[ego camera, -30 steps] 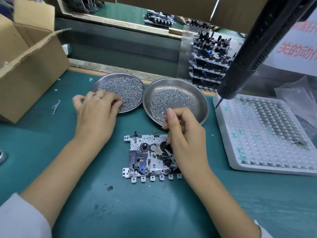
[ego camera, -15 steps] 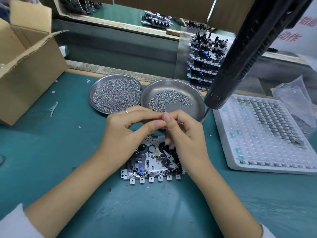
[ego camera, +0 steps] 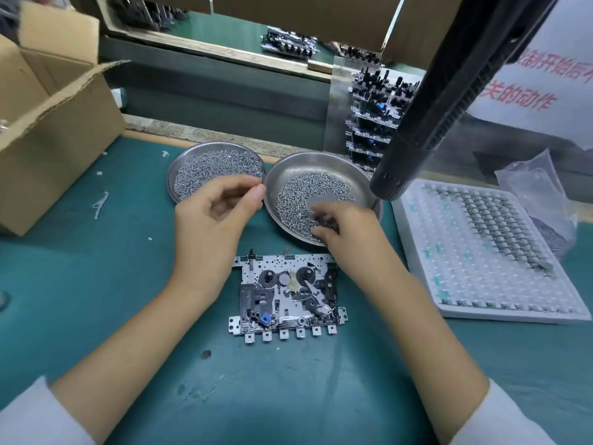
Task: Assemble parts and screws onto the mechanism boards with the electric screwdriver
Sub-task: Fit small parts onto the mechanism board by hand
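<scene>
A green mat [ego camera: 96,316] covers the bench across the whole lower frame. At the upper left stands an open cardboard box [ego camera: 57,139], its flap raised. From the upper right a black electric screwdriver [ego camera: 449,91] hangs slanting down toward the middle, its blunt end above the right rim of a dish. At the right lies a white tray [ego camera: 475,284] of small cells, with a band of small metal parts filling part of it; a crumpled clear bag [ego camera: 539,200] lies at its far edge. Behind, in the upper middle right, a stack of finished boards [ego camera: 375,123] leans against a metal plate.

The mechanism board [ego camera: 285,297] lies flat on the mat in the centre of the frame, between the two forearms, with black gears on its upper half and a row of metal tabs along its near edge.

Two round steel dishes sit just above it, side by side and nearly touching. The left dish [ego camera: 192,162] is heaped with small screws. The right dish [ego camera: 321,165] holds a thinner scatter of screws [ego camera: 308,191].

The left hand [ego camera: 211,226] hovers over the near rim of the left dish, fingers curled, thumb and forefinger brought together; whether something tiny is pinched there cannot be told. The right hand [ego camera: 349,229] reaches into the near side of the right dish, fingertips bent down among the screws; blur hides whether it has hold of one.
</scene>
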Demonstrator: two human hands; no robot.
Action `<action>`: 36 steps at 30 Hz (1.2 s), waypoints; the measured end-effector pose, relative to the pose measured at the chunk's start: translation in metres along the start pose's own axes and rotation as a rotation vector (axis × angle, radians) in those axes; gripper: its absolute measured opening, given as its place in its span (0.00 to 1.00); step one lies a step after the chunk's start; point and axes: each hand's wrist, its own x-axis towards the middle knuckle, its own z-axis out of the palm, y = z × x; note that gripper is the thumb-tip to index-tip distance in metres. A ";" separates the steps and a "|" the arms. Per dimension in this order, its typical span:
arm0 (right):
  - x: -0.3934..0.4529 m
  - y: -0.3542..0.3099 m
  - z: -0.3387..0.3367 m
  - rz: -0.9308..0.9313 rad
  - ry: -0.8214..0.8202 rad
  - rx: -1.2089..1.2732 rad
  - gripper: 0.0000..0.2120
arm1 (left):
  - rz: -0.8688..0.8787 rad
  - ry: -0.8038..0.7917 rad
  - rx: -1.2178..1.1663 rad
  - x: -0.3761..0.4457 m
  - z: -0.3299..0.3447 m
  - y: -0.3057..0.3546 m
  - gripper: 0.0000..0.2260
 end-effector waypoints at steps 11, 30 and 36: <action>0.003 0.003 -0.003 0.017 0.150 0.108 0.08 | -0.032 -0.095 0.026 -0.011 0.008 0.001 0.07; -0.006 0.007 -0.003 -0.012 0.260 0.344 0.11 | -0.037 -0.118 0.089 -0.020 0.012 -0.009 0.07; -0.015 -0.006 -0.005 0.109 0.222 0.938 0.09 | -0.004 -0.124 0.089 -0.022 0.013 -0.008 0.11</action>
